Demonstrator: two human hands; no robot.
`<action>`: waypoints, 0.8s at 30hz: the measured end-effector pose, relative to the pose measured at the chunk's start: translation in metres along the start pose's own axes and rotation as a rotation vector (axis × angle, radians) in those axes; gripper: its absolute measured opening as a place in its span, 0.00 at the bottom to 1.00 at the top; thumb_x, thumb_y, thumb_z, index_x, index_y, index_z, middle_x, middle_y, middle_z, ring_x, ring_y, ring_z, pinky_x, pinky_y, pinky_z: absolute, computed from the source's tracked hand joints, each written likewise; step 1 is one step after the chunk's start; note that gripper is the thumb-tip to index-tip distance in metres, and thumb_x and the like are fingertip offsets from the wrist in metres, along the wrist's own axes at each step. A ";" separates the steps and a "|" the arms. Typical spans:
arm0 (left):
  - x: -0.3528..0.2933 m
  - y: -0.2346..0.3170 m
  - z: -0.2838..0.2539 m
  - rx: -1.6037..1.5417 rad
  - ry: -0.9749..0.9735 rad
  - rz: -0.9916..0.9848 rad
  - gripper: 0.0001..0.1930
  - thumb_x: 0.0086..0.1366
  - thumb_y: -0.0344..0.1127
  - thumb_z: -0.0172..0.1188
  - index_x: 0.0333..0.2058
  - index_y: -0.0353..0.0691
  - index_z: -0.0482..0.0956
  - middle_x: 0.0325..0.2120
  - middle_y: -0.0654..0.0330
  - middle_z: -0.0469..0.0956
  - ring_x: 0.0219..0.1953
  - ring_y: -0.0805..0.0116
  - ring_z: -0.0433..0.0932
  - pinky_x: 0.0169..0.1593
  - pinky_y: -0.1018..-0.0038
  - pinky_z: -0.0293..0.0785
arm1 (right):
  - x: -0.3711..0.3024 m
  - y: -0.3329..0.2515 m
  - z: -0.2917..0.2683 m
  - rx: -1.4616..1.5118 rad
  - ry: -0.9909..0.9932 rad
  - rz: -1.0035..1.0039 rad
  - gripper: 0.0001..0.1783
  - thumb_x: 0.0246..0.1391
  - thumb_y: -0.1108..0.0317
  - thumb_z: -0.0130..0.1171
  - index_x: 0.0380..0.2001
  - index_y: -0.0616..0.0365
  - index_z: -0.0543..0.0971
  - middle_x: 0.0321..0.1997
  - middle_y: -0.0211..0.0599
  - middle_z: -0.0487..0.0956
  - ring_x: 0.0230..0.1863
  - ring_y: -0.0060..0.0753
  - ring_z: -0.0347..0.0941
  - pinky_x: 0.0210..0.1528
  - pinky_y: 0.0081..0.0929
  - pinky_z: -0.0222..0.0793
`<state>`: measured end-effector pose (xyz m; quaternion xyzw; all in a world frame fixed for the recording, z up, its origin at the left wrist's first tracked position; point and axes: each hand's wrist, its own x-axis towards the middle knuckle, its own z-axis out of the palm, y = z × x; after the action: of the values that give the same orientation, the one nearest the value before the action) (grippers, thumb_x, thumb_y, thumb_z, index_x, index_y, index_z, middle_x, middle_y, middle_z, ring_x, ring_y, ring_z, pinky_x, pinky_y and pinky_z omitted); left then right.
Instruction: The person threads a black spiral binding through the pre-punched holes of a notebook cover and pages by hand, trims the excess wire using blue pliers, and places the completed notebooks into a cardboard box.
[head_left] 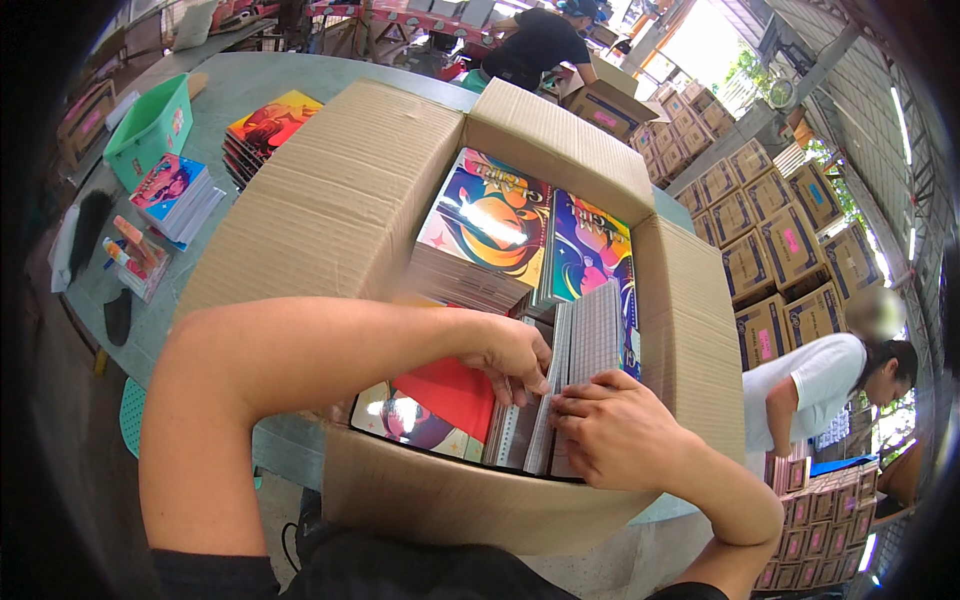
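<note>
An open cardboard box [410, 500] stands in front of me, packed with spiral notebooks in bright illustrated covers. Flat stacks of notebooks [490, 215] fill its far left, with another notebook stack [590, 240] at the far right. In the near part, several spiral notebooks [537, 430] stand on edge, wire bindings and page edges up. My left hand [510, 355] reaches in from the left, its fingers closed on the tops of these. Opposite it, my right hand [615, 430] has bent fingers pressed round the same upright notebooks. Under my left forearm lies a red sheet or cover [450, 395].
On the grey table [300, 75] at left are a green plastic basket [150, 130] and two notebook piles [265, 130] [180, 195]. Co-workers stand at the back [540, 50] and at right [820, 380]. Stacked cartons [780, 240] line the right side.
</note>
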<state>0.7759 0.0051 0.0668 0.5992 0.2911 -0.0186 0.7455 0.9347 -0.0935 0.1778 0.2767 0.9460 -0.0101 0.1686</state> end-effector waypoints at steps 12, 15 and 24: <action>0.002 -0.004 -0.003 0.024 -0.019 0.034 0.14 0.64 0.38 0.55 0.44 0.36 0.75 0.36 0.59 0.78 0.33 0.72 0.78 0.33 0.77 0.76 | 0.003 -0.005 -0.005 -0.099 -0.081 -0.001 0.23 0.45 0.56 0.51 0.41 0.58 0.79 0.34 0.29 0.75 0.41 0.28 0.68 0.46 0.27 0.58; 0.001 -0.003 -0.003 0.071 0.000 0.032 0.14 0.65 0.38 0.54 0.44 0.35 0.75 0.36 0.59 0.78 0.34 0.71 0.78 0.33 0.77 0.76 | 0.006 -0.007 -0.008 -0.133 -0.113 -0.007 0.22 0.45 0.56 0.51 0.39 0.58 0.80 0.35 0.29 0.75 0.41 0.28 0.68 0.46 0.27 0.58; -0.002 -0.002 -0.002 0.084 -0.005 0.026 0.13 0.63 0.37 0.57 0.42 0.34 0.75 0.33 0.59 0.78 0.31 0.71 0.78 0.31 0.77 0.75 | 0.006 -0.005 -0.012 -0.122 -0.089 0.003 0.17 0.42 0.56 0.52 0.26 0.57 0.80 0.32 0.31 0.75 0.40 0.30 0.69 0.45 0.28 0.58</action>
<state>0.7725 0.0061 0.0652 0.6336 0.2806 -0.0226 0.7207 0.9235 -0.0933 0.1865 0.2667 0.9360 0.0354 0.2269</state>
